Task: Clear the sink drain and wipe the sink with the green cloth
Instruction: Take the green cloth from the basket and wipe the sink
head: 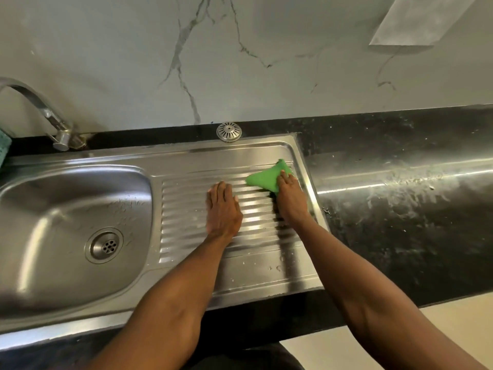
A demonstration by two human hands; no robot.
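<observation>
The steel sink has a bowl on the left with an open round drain and a ribbed drainboard on the right. A green cloth lies bunched at the drainboard's far right corner. My right hand presses on the cloth, fingers over its near edge. Palm down, my left hand rests flat on the ribs just left of the cloth, holding nothing. A round metal drain strainer sits on the dark counter behind the drainboard.
A chrome tap arches at the back left. A teal cloth shows at the left edge. The black counter stretches to the right, smeared with white residue. A marble-look wall rises behind. Water drops dot the bowl.
</observation>
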